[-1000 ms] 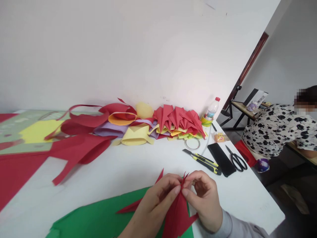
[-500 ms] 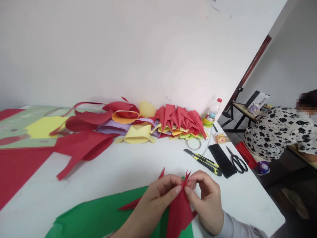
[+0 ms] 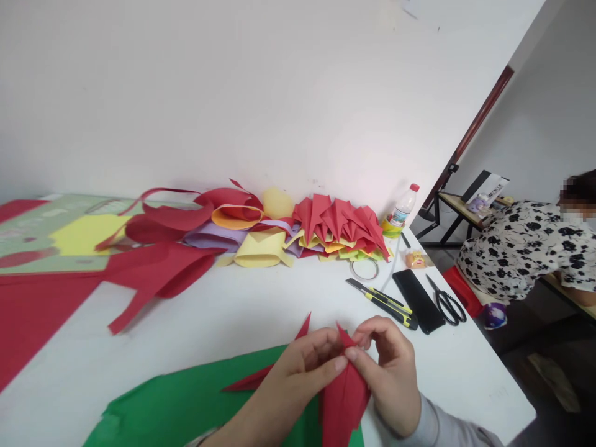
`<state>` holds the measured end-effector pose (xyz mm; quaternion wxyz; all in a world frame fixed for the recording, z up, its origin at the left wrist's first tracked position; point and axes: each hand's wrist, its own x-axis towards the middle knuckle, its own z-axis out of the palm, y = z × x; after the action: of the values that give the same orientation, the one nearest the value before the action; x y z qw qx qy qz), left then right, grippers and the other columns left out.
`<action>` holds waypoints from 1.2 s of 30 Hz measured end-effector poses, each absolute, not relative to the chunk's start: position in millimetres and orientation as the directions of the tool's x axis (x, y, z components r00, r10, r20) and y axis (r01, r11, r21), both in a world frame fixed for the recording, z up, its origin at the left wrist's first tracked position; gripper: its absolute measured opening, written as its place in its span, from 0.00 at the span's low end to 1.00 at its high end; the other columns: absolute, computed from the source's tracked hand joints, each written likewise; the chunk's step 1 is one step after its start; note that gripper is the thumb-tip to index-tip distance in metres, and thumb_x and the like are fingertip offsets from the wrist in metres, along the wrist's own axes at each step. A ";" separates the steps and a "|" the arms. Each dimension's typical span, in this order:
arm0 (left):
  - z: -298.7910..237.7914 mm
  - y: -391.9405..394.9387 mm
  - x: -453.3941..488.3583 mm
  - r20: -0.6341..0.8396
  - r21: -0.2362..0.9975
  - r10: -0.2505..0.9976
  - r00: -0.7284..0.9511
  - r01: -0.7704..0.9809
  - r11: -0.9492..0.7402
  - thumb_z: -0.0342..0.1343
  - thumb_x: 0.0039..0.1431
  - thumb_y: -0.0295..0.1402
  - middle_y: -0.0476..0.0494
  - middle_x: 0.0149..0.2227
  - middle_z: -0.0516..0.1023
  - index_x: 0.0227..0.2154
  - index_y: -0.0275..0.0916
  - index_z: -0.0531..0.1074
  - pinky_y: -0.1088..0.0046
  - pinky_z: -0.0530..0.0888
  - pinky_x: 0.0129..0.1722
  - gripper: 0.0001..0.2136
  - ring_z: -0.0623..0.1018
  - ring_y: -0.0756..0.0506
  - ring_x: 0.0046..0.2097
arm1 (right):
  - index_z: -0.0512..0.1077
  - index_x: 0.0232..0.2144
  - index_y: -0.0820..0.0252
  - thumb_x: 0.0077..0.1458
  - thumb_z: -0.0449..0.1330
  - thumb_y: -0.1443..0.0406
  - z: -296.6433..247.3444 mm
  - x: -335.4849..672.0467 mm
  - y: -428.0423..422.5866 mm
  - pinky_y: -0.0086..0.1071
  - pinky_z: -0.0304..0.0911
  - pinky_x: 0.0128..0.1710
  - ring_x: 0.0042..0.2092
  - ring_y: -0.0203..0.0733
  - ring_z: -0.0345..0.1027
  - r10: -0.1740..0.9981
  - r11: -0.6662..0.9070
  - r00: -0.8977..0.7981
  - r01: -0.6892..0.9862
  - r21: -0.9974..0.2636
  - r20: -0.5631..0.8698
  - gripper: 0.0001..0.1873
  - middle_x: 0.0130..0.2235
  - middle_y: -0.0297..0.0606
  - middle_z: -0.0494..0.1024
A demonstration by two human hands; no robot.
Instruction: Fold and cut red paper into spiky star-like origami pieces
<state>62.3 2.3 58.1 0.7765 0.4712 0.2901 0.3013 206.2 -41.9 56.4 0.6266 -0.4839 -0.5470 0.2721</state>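
A folded red paper piece (image 3: 343, 391) with a pointed tip is held low at the front of the table. My left hand (image 3: 305, 369) pinches it from the left near the tip, thumb on the front. From the right, my right hand (image 3: 388, 372) pinches the same spot between thumb and fingers. Beneath lies a green paper sheet (image 3: 195, 397). Another red folded paper (image 3: 251, 380) rests on that sheet, partly hidden by my left hand and wrist.
Red folded paper pieces (image 3: 335, 218) and rolled coloured paper shapes (image 3: 261, 249) line the wall. To the right lie a utility knife (image 3: 382, 303), a black phone-like slab (image 3: 418, 301), scissors (image 3: 447, 301), a tape roll (image 3: 364, 269) and a bottle (image 3: 404, 208). A person (image 3: 521, 248) bends at another table.
The held red paper has turned slightly. Its top, which showed split points, now shows one tip leaning left. My hands stay in nearly the same place; the view has shifted slightly.
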 end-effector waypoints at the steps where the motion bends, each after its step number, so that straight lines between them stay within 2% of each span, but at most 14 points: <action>1: 58.0 2.2 62.1 -0.163 0.907 0.734 0.659 -0.194 0.375 0.64 0.48 0.42 0.50 0.29 0.76 0.28 0.39 0.74 0.72 0.68 0.39 0.12 0.73 0.46 0.36 | 0.73 0.33 0.55 0.47 0.66 0.71 56.2 206.9 -41.1 0.29 0.62 0.33 0.31 0.35 0.63 0.869 0.373 0.269 0.193 -0.907 0.415 0.10 0.29 0.30 0.71; 6: 58.2 4.1 61.1 -0.161 0.910 0.749 0.643 -0.197 0.364 0.64 0.48 0.43 0.52 0.27 0.73 0.26 0.39 0.72 0.73 0.67 0.35 0.13 0.71 0.48 0.33 | 0.71 0.44 0.52 0.44 0.70 0.67 53.1 210.1 -36.8 0.31 0.63 0.39 0.37 0.37 0.65 0.893 0.302 0.315 0.108 -0.947 0.321 0.23 0.42 0.35 0.71; 8: 59.8 5.4 61.1 -0.135 0.920 0.746 0.652 -0.196 0.338 0.64 0.48 0.43 0.53 0.26 0.72 0.25 0.39 0.72 0.74 0.66 0.34 0.13 0.70 0.49 0.31 | 0.68 0.49 0.52 0.44 0.70 0.65 51.0 210.8 -35.9 0.31 0.63 0.38 0.37 0.38 0.67 0.934 0.242 0.274 -0.006 -0.970 0.231 0.29 0.40 0.36 0.74; 11: 64.0 5.4 61.2 -0.138 0.947 0.748 0.649 -0.136 0.293 0.63 0.49 0.43 0.54 0.23 0.70 0.24 0.38 0.71 0.75 0.65 0.31 0.13 0.68 0.50 0.29 | 0.69 0.47 0.55 0.45 0.70 0.64 48.6 211.1 -36.5 0.27 0.61 0.31 0.29 0.34 0.65 0.967 0.168 0.212 -0.106 -0.980 0.143 0.26 0.29 0.30 0.73; 14: 68.5 2.9 59.6 -0.127 0.964 0.766 0.631 -0.102 0.244 0.61 0.51 0.42 0.52 0.25 0.73 0.25 0.39 0.72 0.74 0.68 0.32 0.11 0.72 0.48 0.30 | 0.72 0.43 0.57 0.45 0.71 0.66 49.3 212.2 -38.0 0.24 0.60 0.29 0.27 0.31 0.64 0.954 0.180 0.260 -0.102 -0.978 0.148 0.21 0.26 0.29 0.73; 16: 72.4 1.6 56.2 -0.052 0.981 0.828 0.558 -0.128 0.148 0.60 0.51 0.40 0.48 0.34 0.78 0.30 0.41 0.74 0.71 0.72 0.39 0.09 0.76 0.44 0.39 | 0.72 0.42 0.57 0.45 0.71 0.65 52.3 215.0 -37.7 0.23 0.60 0.26 0.25 0.30 0.65 0.945 0.207 0.285 -0.148 -0.967 0.159 0.20 0.27 0.29 0.74; 19: 79.5 2.5 47.8 0.044 0.991 0.926 0.374 -0.136 0.008 0.61 0.50 0.41 0.44 0.48 0.77 0.39 0.44 0.74 0.66 0.70 0.51 0.13 0.73 0.40 0.53 | 0.71 0.42 0.56 0.45 0.71 0.63 59.1 221.6 -34.2 0.23 0.61 0.23 0.23 0.29 0.65 0.923 0.278 0.343 -0.274 -0.921 0.176 0.21 0.28 0.29 0.74; 22: 82.0 5.1 41.0 -0.035 0.995 0.965 0.258 -0.080 0.057 0.63 0.46 0.47 0.41 0.49 0.76 0.39 0.44 0.72 0.62 0.73 0.50 0.19 0.74 0.37 0.53 | 0.71 0.40 0.57 0.43 0.73 0.63 64.7 227.2 -28.5 0.23 0.63 0.25 0.24 0.29 0.66 0.874 0.340 0.458 -0.345 -0.875 0.159 0.22 0.28 0.29 0.74; 26: 69.7 1.1 42.9 -0.169 0.983 0.943 0.288 -0.018 0.182 0.63 0.45 0.49 0.38 0.42 0.80 0.38 0.40 0.71 0.58 0.78 0.42 0.21 0.80 0.35 0.45 | 0.69 0.40 0.57 0.42 0.73 0.62 65.7 229.5 -22.5 0.22 0.65 0.27 0.26 0.28 0.67 0.813 0.382 0.569 -0.359 -0.852 0.125 0.23 0.29 0.28 0.75; 28: 63.0 -3.3 44.9 -0.087 0.993 0.962 0.259 0.094 0.064 0.60 0.51 0.48 0.38 0.41 0.81 0.38 0.40 0.72 0.57 0.78 0.44 0.18 0.80 0.35 0.46 | 0.68 0.40 0.57 0.43 0.73 0.62 64.9 229.1 -21.6 0.22 0.66 0.28 0.26 0.28 0.68 0.801 0.391 0.586 -0.361 -0.847 0.120 0.24 0.29 0.27 0.74; 29: 61.2 -5.2 45.2 0.052 0.976 0.974 0.221 0.196 -0.096 0.61 0.51 0.46 0.39 0.45 0.80 0.41 0.42 0.72 0.57 0.78 0.45 0.18 0.79 0.35 0.49 | 0.68 0.40 0.57 0.43 0.73 0.62 64.8 228.6 -21.9 0.22 0.66 0.28 0.26 0.28 0.68 0.796 0.392 0.593 -0.360 -0.847 0.117 0.23 0.28 0.26 0.74; 32: 63.2 -7.6 45.3 0.565 0.633 0.768 0.301 0.439 -0.637 0.59 0.55 0.45 0.42 0.54 0.74 0.49 0.48 0.71 0.58 0.76 0.50 0.19 0.75 0.37 0.53 | 0.67 0.40 0.57 0.43 0.73 0.62 66.3 225.5 -25.3 0.22 0.66 0.26 0.26 0.28 0.68 0.789 0.387 0.606 -0.356 -0.851 0.105 0.23 0.28 0.25 0.73; 34: 66.5 -7.4 47.0 0.679 0.387 0.600 0.422 0.489 -0.782 0.55 0.60 0.45 0.41 0.54 0.75 0.54 0.48 0.67 0.61 0.77 0.49 0.20 0.76 0.38 0.52 | 0.67 0.40 0.56 0.44 0.72 0.62 68.9 222.3 -29.1 0.22 0.66 0.25 0.25 0.29 0.68 0.803 0.376 0.587 -0.369 -0.850 0.101 0.23 0.29 0.26 0.74; 36: 67.3 -6.8 50.7 0.699 0.282 0.542 0.467 0.516 -0.809 0.49 0.64 0.44 0.39 0.54 0.75 0.58 0.46 0.63 0.65 0.79 0.46 0.21 0.78 0.40 0.51 | 0.66 0.40 0.55 0.45 0.72 0.62 71.6 219.3 -33.2 0.23 0.66 0.24 0.23 0.28 0.67 0.831 0.361 0.547 -0.393 -0.846 0.100 0.23 0.30 0.26 0.74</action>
<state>50.7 -6.8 67.3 0.0156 0.8563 0.3088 0.4137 219.3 -33.2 71.6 0.7796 -0.4069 -0.2692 0.3926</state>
